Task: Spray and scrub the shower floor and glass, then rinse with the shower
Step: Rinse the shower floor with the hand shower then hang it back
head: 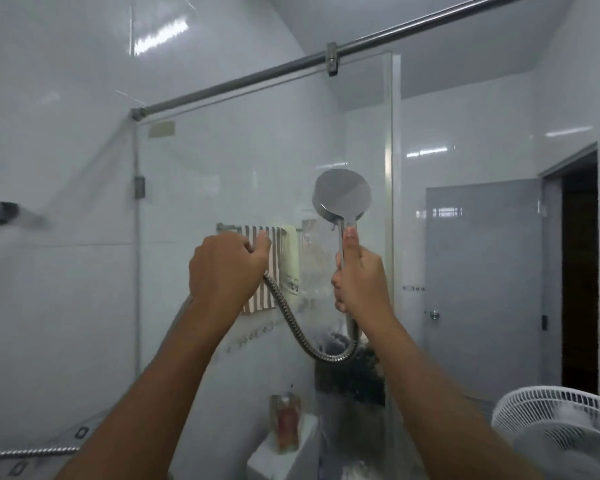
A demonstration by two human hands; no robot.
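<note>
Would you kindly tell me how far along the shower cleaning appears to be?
Scrubbing seems finished: neither hand holds a sprayer or brush. Rinsing is in hand: the right hand grips the shower head, aimed at the streaky glass, while the left hand holds the hose. The floor is out of view, so its rinse cannot be judged.

We see a shower head of dull silver grey, and below it a hose of the same silver, ribbed in fine rings. Left of the shower head hangs a towel striped brown and white, with a pale yellow cloth beside it. Right of the shower head is a flat grey door; lower right, a white fan. Below the shower head a bottle shows amber and red. The wall tiles are glossy white
</note>
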